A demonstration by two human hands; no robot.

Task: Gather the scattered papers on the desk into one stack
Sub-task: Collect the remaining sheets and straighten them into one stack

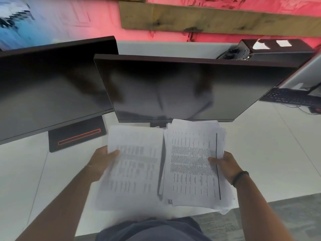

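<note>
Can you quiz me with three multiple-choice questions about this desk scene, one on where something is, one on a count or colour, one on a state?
1. Where is the keyboard?
A. At the far right of the desk
B. Under the left monitor
C. On the person's lap

2. What colour is the outline on the left monitor's base?
A. Green
B. Red
C. Blue

3. What state are the two monitor screens in?
A. Both dark
B. Both showing text
C. One dark, one lit

Answers:
1. A, it lies past the right edge of the centre monitor.
2. B, a red rounded outline shows on the dark base.
3. A, the left monitor and the centre one show only dim reflections, while the left hand and right hand each hold a bundle of papers.
</note>
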